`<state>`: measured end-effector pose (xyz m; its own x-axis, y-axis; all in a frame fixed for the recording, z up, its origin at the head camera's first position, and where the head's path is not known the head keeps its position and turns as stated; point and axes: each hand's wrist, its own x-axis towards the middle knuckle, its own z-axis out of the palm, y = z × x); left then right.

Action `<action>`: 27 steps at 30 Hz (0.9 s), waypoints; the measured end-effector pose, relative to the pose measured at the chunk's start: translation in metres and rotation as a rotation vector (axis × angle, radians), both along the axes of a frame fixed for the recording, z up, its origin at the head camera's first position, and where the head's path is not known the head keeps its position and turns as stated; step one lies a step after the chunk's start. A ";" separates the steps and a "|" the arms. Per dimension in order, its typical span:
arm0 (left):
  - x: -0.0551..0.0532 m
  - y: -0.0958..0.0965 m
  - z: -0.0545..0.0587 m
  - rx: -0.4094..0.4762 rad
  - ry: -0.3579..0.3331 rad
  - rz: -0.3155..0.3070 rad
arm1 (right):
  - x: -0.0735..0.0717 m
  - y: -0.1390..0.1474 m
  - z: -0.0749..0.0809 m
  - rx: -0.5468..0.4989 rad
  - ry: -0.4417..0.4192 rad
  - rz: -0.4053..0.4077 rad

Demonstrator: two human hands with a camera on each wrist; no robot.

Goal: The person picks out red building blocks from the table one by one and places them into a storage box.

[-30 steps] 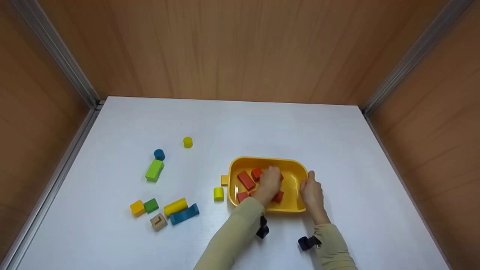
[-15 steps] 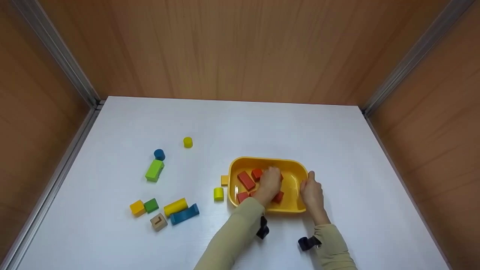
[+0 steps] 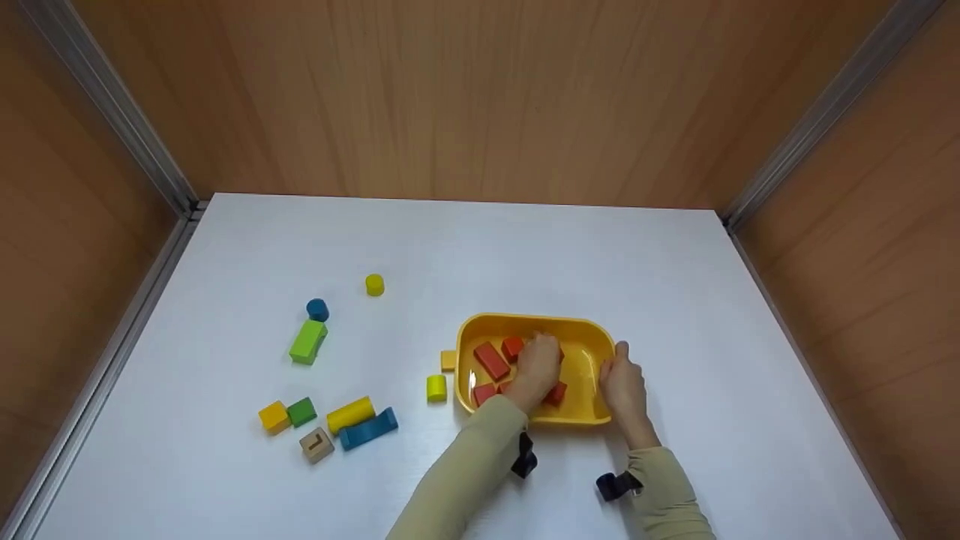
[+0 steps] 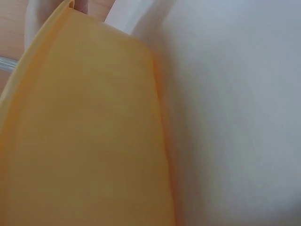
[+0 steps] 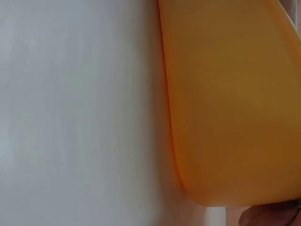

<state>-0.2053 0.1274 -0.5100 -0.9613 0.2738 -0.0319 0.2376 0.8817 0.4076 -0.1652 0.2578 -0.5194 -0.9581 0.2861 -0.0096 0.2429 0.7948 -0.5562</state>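
Note:
A yellow plastic bin (image 3: 589, 401) sits on the white table in the head view, with several red wooden blocks (image 3: 492, 361) inside. My left hand (image 3: 536, 367) reaches down into the bin among these blocks. Its fingertips are hidden behind the back of the hand, so I cannot tell whether they hold a block. My right hand (image 3: 624, 386) grips the bin's right end, thumb up at the rim. In the right wrist view, fingers (image 5: 270, 216) show at the bin's lower corner. The bin's outer wall (image 4: 94, 117) fills much of the left wrist view.
Left of the bin lie a yellow block (image 3: 448, 361) and a short yellow cylinder (image 3: 436, 388). Farther left are a long yellow cylinder (image 3: 351, 414), a blue arched block (image 3: 369, 430), a wooden cube (image 3: 316, 445) and a light green block (image 3: 308, 342). Wood panels (image 3: 465, 97) enclose the table.

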 end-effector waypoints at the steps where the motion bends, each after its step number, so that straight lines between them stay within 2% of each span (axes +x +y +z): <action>1: 0.000 0.000 0.001 -0.002 -0.008 0.006 | 0.000 0.000 0.000 -0.002 -0.004 0.000; 3: 0.001 -0.001 0.003 -0.007 0.007 0.011 | -0.001 0.000 0.000 0.002 0.000 0.000; 9: 0.007 -0.005 0.012 -0.002 0.122 -0.006 | 0.000 0.002 0.000 0.019 0.007 0.002; 14: 0.012 -0.010 0.022 0.017 0.114 -0.060 | 0.001 0.004 0.001 0.045 0.018 0.004; 17: 0.016 -0.016 0.028 0.018 0.147 -0.085 | 0.002 0.004 0.001 0.063 0.033 -0.001; 23: 0.028 -0.036 0.033 0.001 0.293 -0.137 | 0.004 0.004 -0.002 0.097 0.152 -0.015; 27: 0.035 -0.055 0.038 0.014 0.240 -0.152 | 0.005 0.003 -0.003 0.116 0.257 -0.017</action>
<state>-0.1699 0.0726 -0.4723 -0.8888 0.4140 0.1964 0.4577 0.8233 0.3358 -0.1606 0.2610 -0.5224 -0.9200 0.2875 0.2663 0.1199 0.8535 -0.5072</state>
